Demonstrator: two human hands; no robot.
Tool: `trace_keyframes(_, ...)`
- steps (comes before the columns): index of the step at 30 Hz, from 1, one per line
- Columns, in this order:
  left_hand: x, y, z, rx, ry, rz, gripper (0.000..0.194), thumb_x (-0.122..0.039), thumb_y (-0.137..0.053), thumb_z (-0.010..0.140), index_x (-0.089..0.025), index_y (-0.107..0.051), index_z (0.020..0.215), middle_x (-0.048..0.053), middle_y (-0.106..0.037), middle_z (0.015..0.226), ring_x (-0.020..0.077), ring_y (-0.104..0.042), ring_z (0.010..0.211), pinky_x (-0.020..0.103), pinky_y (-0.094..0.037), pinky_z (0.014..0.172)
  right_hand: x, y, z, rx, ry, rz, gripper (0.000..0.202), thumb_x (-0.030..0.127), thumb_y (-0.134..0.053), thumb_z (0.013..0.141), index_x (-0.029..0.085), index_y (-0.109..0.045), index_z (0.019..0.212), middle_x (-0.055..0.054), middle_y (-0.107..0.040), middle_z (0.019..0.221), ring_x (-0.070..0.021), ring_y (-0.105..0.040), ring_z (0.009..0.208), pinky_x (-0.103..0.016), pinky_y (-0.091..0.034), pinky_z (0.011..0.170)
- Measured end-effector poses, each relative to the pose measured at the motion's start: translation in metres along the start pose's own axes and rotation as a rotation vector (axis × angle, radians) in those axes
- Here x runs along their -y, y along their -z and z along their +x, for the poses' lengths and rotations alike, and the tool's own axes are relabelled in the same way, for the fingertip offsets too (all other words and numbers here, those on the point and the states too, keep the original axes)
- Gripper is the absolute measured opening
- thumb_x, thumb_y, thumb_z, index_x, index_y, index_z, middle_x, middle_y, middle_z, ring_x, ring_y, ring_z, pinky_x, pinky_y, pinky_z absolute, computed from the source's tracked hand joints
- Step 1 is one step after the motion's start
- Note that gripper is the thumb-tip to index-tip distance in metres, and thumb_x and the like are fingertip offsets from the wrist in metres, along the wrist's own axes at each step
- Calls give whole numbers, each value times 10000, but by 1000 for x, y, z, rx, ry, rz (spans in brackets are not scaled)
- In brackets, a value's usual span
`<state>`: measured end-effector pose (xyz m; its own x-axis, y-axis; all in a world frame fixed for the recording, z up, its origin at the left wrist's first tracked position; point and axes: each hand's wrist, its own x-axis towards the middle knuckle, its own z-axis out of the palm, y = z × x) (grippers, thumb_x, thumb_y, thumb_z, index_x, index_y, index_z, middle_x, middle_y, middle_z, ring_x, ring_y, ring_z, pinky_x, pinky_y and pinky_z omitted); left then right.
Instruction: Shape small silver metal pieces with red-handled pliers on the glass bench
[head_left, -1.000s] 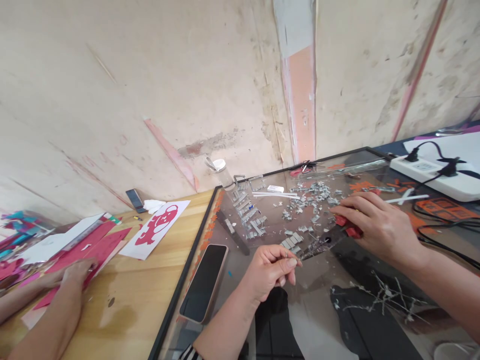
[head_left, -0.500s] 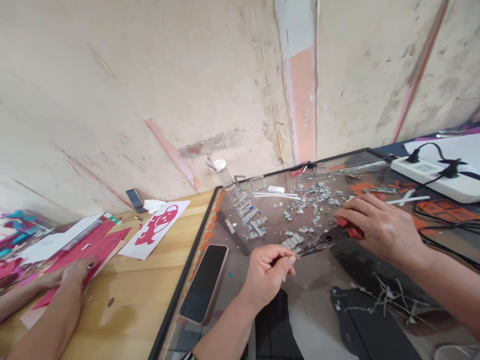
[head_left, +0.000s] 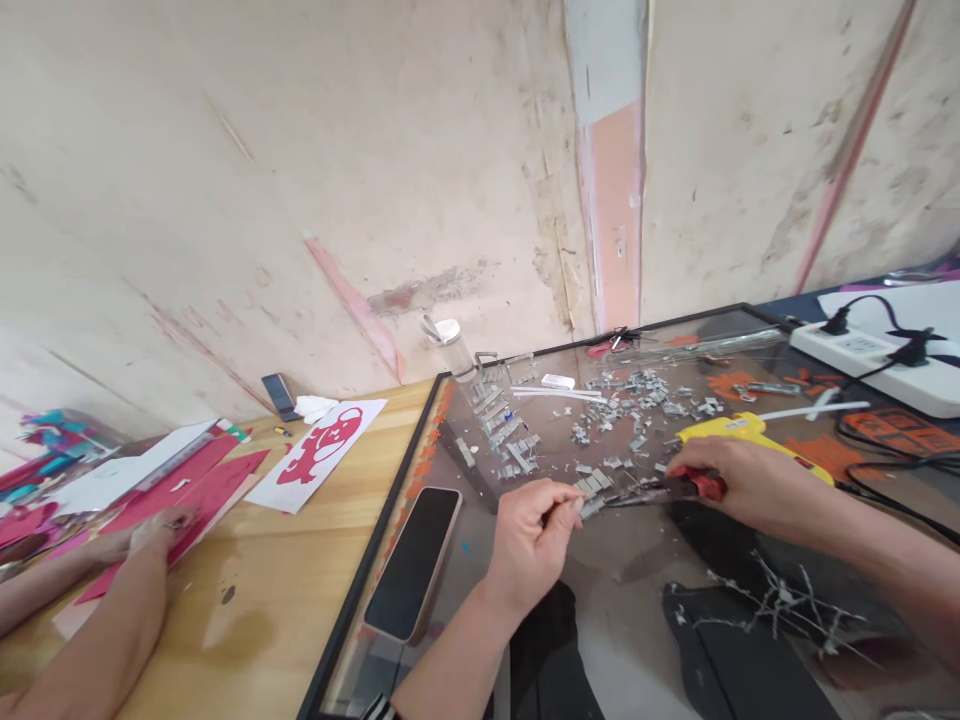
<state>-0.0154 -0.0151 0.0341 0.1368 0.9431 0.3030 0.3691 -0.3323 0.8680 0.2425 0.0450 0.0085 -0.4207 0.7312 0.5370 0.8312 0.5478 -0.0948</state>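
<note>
My left hand [head_left: 534,530] is closed in a pinch above the glass tabletop, on a piece too small to make out. My right hand [head_left: 727,480] is wrapped round the red handles of pliers [head_left: 637,494], whose dark jaws point left toward my left fingertips. Small grey metal pieces [head_left: 594,481] lie just behind the pliers' tip. Beyond them is a scattered pile of metal bits [head_left: 645,392]. A yellow glue gun [head_left: 757,436] lies behind my right hand, partly hidden by it.
A phone [head_left: 414,563] lies left of my left hand. Twisted wires [head_left: 784,600] are at the right front. A lidded jar [head_left: 454,348] and a power strip [head_left: 874,362] stand at the back. Another person's hands [head_left: 154,530] rest on red paper [head_left: 217,495] at left.
My right hand with the pliers has moved a little down and nearer me, uncovering the glue gun. The pliers' jaws lie flatter. The whole view has shifted slightly.
</note>
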Motion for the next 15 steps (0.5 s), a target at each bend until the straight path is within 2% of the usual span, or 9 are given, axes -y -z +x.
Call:
trace_keyframes(2,1,-3,3,37,192,-197,227,-351,-568,790,-150,-656,734,25,-585,559,89,-429,456,220,-322,472,-4,6,5,34,-4,9,325,66,-478,694,287,-655,854,14,-683,876,-165,-615,778,-242,-446,571)
trace_keyframes(5,7,-6,5,110,400,-481,233,-358,-639,730,-125,-633,733,-3,-562,484,41,-327,372,189,-191,399,-9,14,11,-93,-30,-63,337,73,-493,706,259,-642,944,-14,-663,962,-191,-583,875,-259,-465,603)
trace_keyframes(9,12,-7,6,198,515,-701,226,-322,-698,665,-108,-634,703,0,-566,445,20,-311,337,180,-139,385,-9,18,11,-261,72,-178,337,60,-523,694,215,-640,970,-42,-653,976,-199,-562,905,-272,-470,667)
trace_keyframes(15,12,-8,5,274,611,-865,213,-284,-732,622,-100,-636,669,2,-549,412,4,-280,305,169,-97,356,-5,22,9,-334,148,-257,372,62,-533,698,206,-617,1031,-61,-648,981,-214,-564,931,-302,-466,753)
